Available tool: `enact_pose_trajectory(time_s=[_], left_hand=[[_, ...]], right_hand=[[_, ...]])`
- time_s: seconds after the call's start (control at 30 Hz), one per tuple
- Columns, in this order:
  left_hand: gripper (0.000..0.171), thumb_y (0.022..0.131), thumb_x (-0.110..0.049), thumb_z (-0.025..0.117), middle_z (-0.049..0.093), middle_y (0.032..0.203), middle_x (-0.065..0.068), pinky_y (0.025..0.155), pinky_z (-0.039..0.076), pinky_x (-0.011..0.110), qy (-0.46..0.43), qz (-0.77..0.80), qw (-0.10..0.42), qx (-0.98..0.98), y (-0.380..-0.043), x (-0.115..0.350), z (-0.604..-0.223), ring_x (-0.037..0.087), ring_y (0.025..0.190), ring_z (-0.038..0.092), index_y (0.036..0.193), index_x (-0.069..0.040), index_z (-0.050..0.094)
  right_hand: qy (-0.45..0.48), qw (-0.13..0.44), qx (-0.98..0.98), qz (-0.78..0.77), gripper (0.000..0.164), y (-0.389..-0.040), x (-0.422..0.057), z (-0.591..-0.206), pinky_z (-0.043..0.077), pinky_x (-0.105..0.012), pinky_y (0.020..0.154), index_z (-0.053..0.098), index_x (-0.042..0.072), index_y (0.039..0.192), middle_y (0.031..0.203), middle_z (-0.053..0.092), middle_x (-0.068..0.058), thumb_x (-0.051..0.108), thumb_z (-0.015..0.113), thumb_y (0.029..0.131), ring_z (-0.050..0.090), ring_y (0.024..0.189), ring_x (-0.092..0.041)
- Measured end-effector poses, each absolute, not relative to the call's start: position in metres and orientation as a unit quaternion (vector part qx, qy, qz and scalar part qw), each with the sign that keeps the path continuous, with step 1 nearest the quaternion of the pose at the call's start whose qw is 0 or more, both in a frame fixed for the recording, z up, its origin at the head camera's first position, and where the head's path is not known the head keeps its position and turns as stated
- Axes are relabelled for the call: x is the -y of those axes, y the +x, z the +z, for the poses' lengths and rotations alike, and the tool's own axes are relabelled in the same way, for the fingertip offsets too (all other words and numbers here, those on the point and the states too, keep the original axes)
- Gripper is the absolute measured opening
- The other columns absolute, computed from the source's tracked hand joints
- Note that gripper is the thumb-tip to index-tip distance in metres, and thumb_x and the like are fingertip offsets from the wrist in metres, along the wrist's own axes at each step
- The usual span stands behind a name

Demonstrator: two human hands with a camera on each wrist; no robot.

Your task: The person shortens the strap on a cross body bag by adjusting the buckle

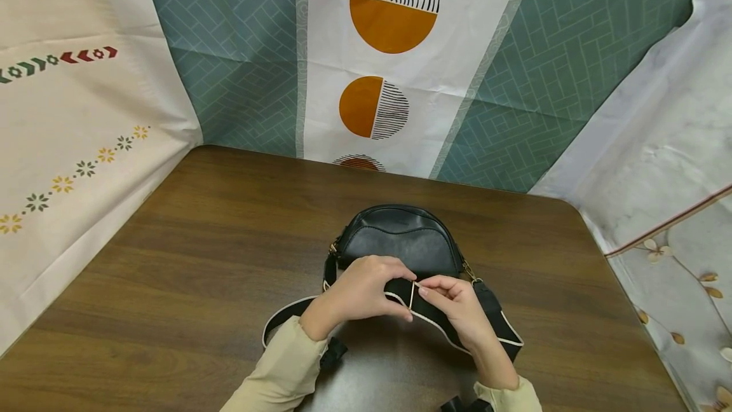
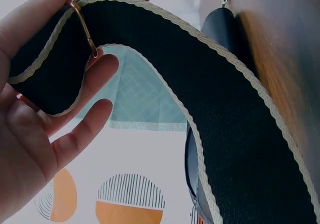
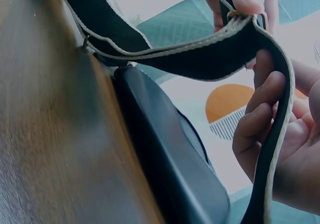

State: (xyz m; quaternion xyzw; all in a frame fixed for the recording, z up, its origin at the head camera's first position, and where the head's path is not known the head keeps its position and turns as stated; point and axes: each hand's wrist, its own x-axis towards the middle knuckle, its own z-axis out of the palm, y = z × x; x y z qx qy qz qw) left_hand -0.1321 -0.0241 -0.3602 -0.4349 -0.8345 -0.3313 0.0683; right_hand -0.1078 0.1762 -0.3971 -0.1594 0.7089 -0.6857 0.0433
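A black shoulder strap (image 1: 437, 316) with cream braided edges is raised in front of a black half-moon handbag (image 1: 400, 243). My left hand (image 1: 363, 288) grips the strap beside a slim gold slider buckle (image 1: 412, 295); in the left wrist view, fingers lie at both ends of the buckle (image 2: 85, 28). From the other side my right hand (image 1: 454, 307) pinches the strap by the buckle's upper end. In the right wrist view, the strap (image 3: 280, 114) passes over the curled fingers of my right hand (image 3: 295, 149), and its exact pinch is hidden.
The bag stands on a brown wooden table (image 1: 171, 285). Gold clasps (image 1: 470, 270) join the strap to its sides. A strap loop (image 1: 280, 323) lies at left. Black bands show near both cuffs. Patterned cloths (image 1: 240, 49) hang behind and beside the table.
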Motion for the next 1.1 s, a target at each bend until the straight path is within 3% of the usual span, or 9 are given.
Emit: enact_pose_trajectory(time_s=[0.13,0.27,0.37,0.57,0.8,1.1], left_hand=[[0.048,0.062,-0.034,0.080,0.064,0.093,0.000,0.076,0.044,0.023,-0.424,-0.332,0.077,0.839,-0.1329,0.0279,-0.3599,0.010,0.086,0.058,0.099,-0.006,0.067],[0.047,0.062,-0.035,0.080,0.063,0.093,-0.002,0.075,0.044,0.025,-0.415,-0.329,0.088,0.844,-0.1344,0.0310,-0.3616,0.010,0.086,0.057,0.098,-0.008,0.067],[0.047,0.062,-0.037,0.079,0.060,0.095,-0.003,0.077,0.043,0.025,-0.413,-0.319,0.096,0.848,-0.1354,0.0317,-0.3627,0.011,0.088,0.055,0.098,-0.010,0.067],[0.047,0.065,-0.039,0.077,0.060,0.096,-0.002,0.082,0.042,0.028,-0.413,-0.288,0.084,0.860,-0.1333,0.0311,-0.3586,0.013,0.091,0.055,0.100,-0.010,0.066],[0.046,0.066,-0.039,0.077,0.061,0.096,-0.002,0.082,0.041,0.030,-0.409,-0.259,0.078,0.871,-0.1301,0.0285,-0.3548,0.014,0.092,0.054,0.100,-0.011,0.067],[0.047,0.062,-0.045,0.077,0.062,0.093,-0.006,0.070,0.036,0.027,-0.414,-0.192,0.103,0.884,-0.1298,0.0279,-0.3546,0.012,0.089,0.051,0.098,-0.015,0.068]], right_hand=[[-0.157,0.045,-0.719,-0.676,0.019,-0.1071,-0.1820,-0.3946,0.047,-0.021,0.067,0.055,-0.021,0.091,0.080,0.066,0.004,-0.003,0.053,0.086,0.059,0.073,-0.008],[-0.166,0.037,-0.710,-0.684,0.012,-0.1070,-0.1868,-0.3966,0.048,-0.021,0.061,0.064,-0.007,0.090,0.078,0.065,0.002,-0.004,0.054,0.085,0.059,0.069,-0.008],[-0.169,0.024,-0.708,-0.686,0.016,-0.1067,-0.1869,-0.3975,0.048,-0.021,0.058,0.068,0.005,0.087,0.076,0.064,0.001,-0.004,0.055,0.085,0.059,0.066,-0.008],[-0.180,0.013,-0.706,-0.685,0.013,-0.1062,-0.1846,-0.3970,0.047,-0.020,0.058,0.066,-0.001,0.087,0.076,0.064,0.002,-0.006,0.055,0.084,0.058,0.066,-0.008],[-0.187,0.017,-0.702,-0.687,0.017,-0.1070,-0.1821,-0.3983,0.048,-0.021,0.060,0.067,0.003,0.088,0.079,0.064,0.003,-0.006,0.054,0.085,0.058,0.068,-0.008],[-0.170,0.020,-0.701,-0.692,0.022,-0.1072,-0.1782,-0.4013,0.047,-0.020,0.061,0.069,0.013,0.086,0.079,0.064,0.004,-0.005,0.055,0.085,0.057,0.069,-0.007]])
